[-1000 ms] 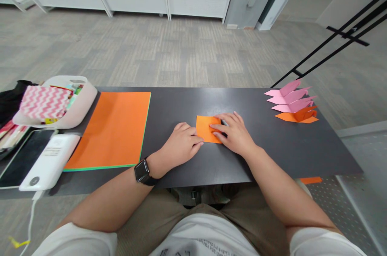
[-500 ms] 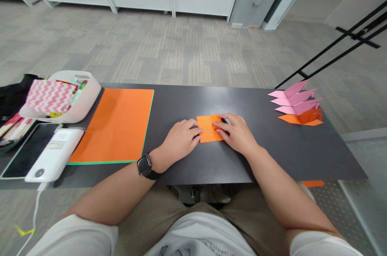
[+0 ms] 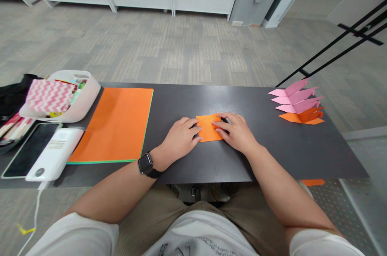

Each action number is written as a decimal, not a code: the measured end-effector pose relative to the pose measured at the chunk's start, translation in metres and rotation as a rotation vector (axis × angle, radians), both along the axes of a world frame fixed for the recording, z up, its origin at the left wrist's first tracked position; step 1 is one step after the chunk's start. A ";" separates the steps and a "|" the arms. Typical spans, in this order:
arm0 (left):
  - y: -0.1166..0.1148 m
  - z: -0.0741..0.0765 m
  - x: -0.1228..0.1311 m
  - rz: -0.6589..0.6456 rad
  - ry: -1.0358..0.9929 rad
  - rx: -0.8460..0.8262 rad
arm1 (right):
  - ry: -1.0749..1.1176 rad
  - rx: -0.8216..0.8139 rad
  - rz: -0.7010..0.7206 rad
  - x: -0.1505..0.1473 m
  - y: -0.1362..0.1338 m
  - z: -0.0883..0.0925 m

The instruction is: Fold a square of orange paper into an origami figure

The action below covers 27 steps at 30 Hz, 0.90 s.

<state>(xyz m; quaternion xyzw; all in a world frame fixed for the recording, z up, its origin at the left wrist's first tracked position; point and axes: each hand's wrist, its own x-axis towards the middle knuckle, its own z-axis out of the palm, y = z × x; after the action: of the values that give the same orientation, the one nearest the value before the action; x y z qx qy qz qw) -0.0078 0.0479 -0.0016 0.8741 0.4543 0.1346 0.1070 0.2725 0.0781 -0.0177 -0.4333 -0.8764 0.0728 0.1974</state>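
A small folded square of orange paper (image 3: 207, 128) lies flat on the dark table between my two hands. My left hand (image 3: 181, 137) has its fingertips on the paper's left edge, holding it down, with a black watch (image 3: 145, 163) on that wrist. Across the right part of the square, my right hand (image 3: 237, 132) grips with thumb and fingers. Its fingertips rest on the top layer, and the hand hides the paper's right edge. A small dark object (image 3: 225, 120) shows between those fingers; its kind cannot be made out.
A stack of large orange sheets (image 3: 116, 123) with a green edge lies to the left. Beyond it are a white basket (image 3: 90, 100), a phone (image 3: 30, 151) and a white power bank (image 3: 54, 155) with a cable. Folded pink paper birds (image 3: 293, 96) and an orange one (image 3: 302, 117) stand at right.
Both hands stay nearly in place on the orange paper. Only a very slight shift of the view and fingers shows.
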 end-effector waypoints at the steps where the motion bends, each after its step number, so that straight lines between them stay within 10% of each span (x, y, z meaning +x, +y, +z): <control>1: 0.000 0.001 0.000 0.008 0.001 0.000 | -0.002 -0.003 -0.001 0.000 0.000 0.000; 27: 0.005 0.004 -0.003 0.027 0.006 -0.063 | -0.007 -0.049 -0.002 0.002 0.003 0.000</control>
<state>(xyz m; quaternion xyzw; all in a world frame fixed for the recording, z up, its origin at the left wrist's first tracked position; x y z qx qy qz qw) -0.0106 0.0531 0.0024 0.8646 0.4702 0.1192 0.1312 0.2746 0.0812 -0.0179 -0.4391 -0.8745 0.0924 0.1838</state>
